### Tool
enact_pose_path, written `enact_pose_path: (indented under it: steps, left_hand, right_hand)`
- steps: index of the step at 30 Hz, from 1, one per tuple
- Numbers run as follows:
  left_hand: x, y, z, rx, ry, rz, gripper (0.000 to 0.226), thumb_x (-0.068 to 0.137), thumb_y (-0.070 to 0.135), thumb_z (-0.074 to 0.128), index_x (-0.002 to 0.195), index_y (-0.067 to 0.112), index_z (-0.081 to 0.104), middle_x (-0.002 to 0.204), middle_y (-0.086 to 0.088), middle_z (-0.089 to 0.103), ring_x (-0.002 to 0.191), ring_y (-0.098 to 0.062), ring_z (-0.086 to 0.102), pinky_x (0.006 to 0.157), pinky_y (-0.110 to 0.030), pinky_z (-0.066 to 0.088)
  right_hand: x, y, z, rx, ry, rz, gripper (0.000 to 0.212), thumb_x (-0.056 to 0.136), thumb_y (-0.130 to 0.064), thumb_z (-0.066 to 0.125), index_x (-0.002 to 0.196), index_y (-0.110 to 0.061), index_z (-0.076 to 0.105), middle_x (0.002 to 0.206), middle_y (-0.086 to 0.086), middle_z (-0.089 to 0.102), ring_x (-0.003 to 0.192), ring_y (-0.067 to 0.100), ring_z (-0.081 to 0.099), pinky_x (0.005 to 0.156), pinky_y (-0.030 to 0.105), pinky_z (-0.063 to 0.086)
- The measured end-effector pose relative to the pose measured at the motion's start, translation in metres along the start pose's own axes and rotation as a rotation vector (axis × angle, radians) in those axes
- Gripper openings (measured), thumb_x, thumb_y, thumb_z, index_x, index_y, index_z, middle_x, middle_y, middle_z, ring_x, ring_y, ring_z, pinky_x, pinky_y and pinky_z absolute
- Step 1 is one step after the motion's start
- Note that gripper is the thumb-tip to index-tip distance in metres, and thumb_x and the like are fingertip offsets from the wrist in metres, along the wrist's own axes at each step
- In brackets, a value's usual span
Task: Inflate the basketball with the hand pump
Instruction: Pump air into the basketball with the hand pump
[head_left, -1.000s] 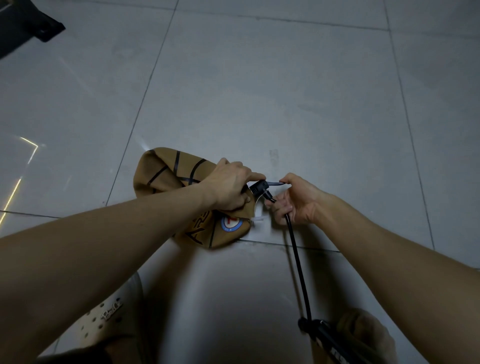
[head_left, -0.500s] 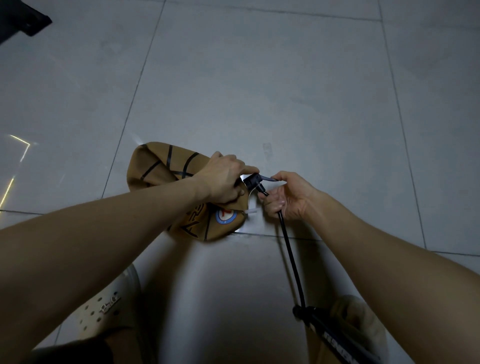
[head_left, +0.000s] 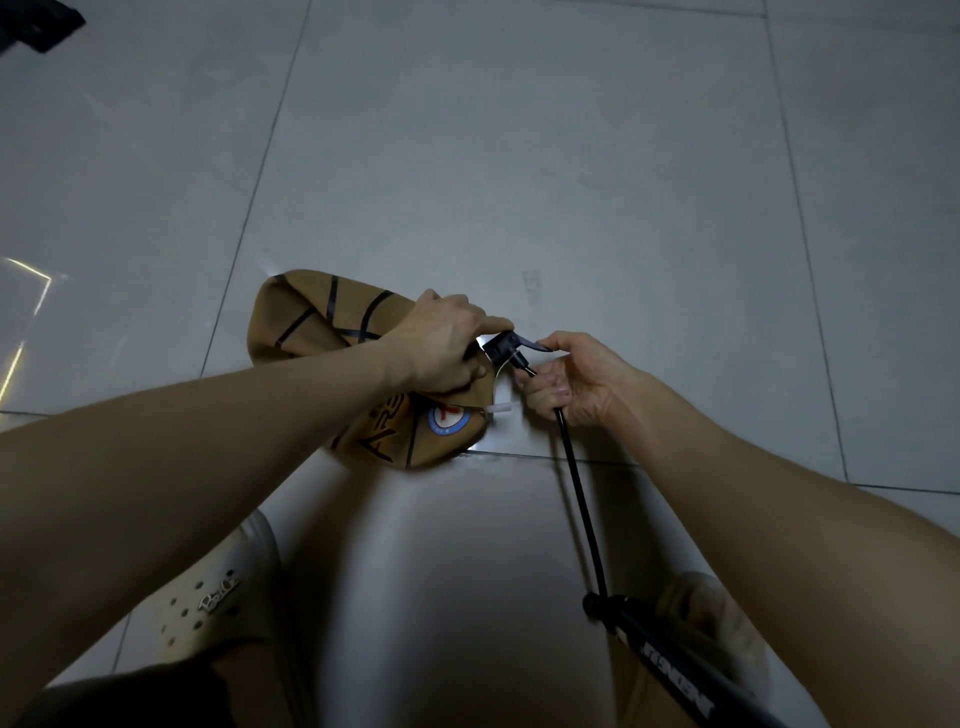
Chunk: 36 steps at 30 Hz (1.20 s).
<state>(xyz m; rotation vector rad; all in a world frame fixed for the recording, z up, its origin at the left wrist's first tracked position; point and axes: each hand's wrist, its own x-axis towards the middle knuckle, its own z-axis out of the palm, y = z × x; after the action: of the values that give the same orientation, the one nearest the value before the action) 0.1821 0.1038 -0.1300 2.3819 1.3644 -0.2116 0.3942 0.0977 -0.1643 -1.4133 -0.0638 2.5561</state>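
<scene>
Nothing much shifts: the right hand (head_left: 582, 379) grip stays clamped on the hose (head_left: 579, 499), the left hand (head_left: 441, 351) on the flat basketball (head_left: 306, 317); pumping not begun.

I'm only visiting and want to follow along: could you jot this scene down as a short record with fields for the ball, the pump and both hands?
ball: tan basketball, flat and crumpled, on the grey tiled floor
left hand: grips the basketball beside the pump head
right hand: holds the black hose just below the pump head, a fingertip at its lever
pump barrel: black, lower right
stage: connecting; ball not yet inflated
</scene>
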Motion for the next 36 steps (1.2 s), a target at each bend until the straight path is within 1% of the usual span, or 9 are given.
enact_pose_path:
  steps: [4,7,12,16,20,24,30,33,36]
  left_hand:
    - [0.000,-0.004,0.002,-0.015,0.004,-0.003,0.065,0.088,0.037,0.068,0.149,0.030,0.045,0.114,0.002,0.066,0.116,-0.023,0.051,0.095,-0.042,0.034]
    - [0.001,-0.004,0.002,-0.015,0.005,-0.006,0.066,0.089,0.038,0.069,0.150,0.030,0.045,0.114,0.002,0.065,0.116,-0.023,0.051,0.095,-0.042,0.033]
    - [0.002,-0.002,-0.003,0.020,-0.015,-0.013,0.065,0.088,0.038,0.066,0.149,0.033,0.045,0.112,0.002,0.065,0.114,-0.023,0.051,0.094,-0.042,0.033]
    - [0.000,0.006,-0.015,0.124,-0.056,-0.008,0.062,0.090,0.040,0.059,0.150,0.037,0.043,0.111,0.002,0.064,0.114,-0.023,0.053,0.096,-0.042,0.036]
    - [-0.005,0.018,-0.029,0.314,-0.102,0.016,0.067,0.093,0.047,0.052,0.155,0.032,0.033,0.118,-0.001,0.065,0.116,-0.025,0.054,0.097,-0.041,0.037]
    - [-0.018,0.038,-0.047,0.425,-0.026,0.037,0.077,0.094,0.054,0.052,0.159,0.027,0.020,0.144,-0.008,0.051,0.131,-0.029,0.047,0.109,-0.044,0.035]
    - [-0.056,0.100,-0.098,0.523,0.191,0.219,0.084,0.095,0.060,0.050,0.162,0.027,0.011,0.169,-0.014,0.012,0.155,-0.031,0.011,0.126,-0.050,0.008]
    - [-0.081,0.142,-0.124,0.344,0.238,0.251,0.077,0.098,0.063,0.046,0.161,0.026,0.022,0.168,-0.013,0.020,0.153,-0.029,0.022,0.124,-0.044,0.014]
    - [-0.110,0.192,-0.146,-0.135,0.104,0.154,0.063,0.098,0.063,0.048,0.147,0.023,0.052,0.149,-0.006,0.054,0.135,-0.022,0.051,0.114,-0.038,0.037]
  right_hand:
    - [0.005,0.004,0.001,0.059,0.012,-0.004,0.020,0.086,-0.020,0.048,0.081,-0.002,0.053,0.050,-0.002,0.031,0.036,0.007,0.023,0.040,0.017,0.013]
    - [0.005,0.004,-0.004,0.066,0.008,-0.006,0.027,0.093,-0.022,0.049,0.080,0.000,0.057,0.053,-0.003,0.030,0.039,0.008,0.023,0.040,0.018,0.017]
    - [0.000,0.002,-0.001,-0.012,0.029,-0.006,0.023,0.093,-0.022,0.044,0.086,-0.004,0.056,0.067,0.005,0.055,0.047,0.009,0.032,0.045,0.019,0.031]
    - [-0.013,-0.003,0.007,-0.366,0.120,0.037,0.044,0.101,-0.034,0.037,0.088,-0.006,0.068,0.083,0.010,0.067,0.068,0.022,0.063,0.077,0.038,0.053]
    - [-0.045,-0.019,0.017,-0.795,0.308,0.075,0.045,0.105,-0.045,0.035,0.107,-0.009,0.061,0.106,0.019,0.073,0.099,0.038,0.073,0.103,0.051,0.049]
    - [-0.104,-0.036,0.030,-1.070,0.447,0.019,0.045,0.104,-0.045,0.043,0.125,-0.009,0.061,0.121,0.014,0.072,0.111,0.033,0.069,0.108,0.055,0.045]
    - [-0.217,-0.026,0.055,-1.314,0.562,-0.011,0.050,0.104,-0.047,0.047,0.137,-0.012,0.057,0.138,0.009,0.060,0.123,0.029,0.060,0.112,0.058,0.038]
    - [-0.276,0.002,0.063,-1.375,0.581,-0.005,0.054,0.102,-0.051,0.049,0.139,-0.012,0.055,0.139,0.010,0.060,0.122,0.029,0.061,0.110,0.057,0.042]
    - [-0.324,0.043,0.063,-1.362,0.519,0.024,0.065,0.097,-0.064,0.049,0.137,-0.013,0.055,0.132,0.011,0.065,0.116,0.028,0.067,0.107,0.056,0.046]
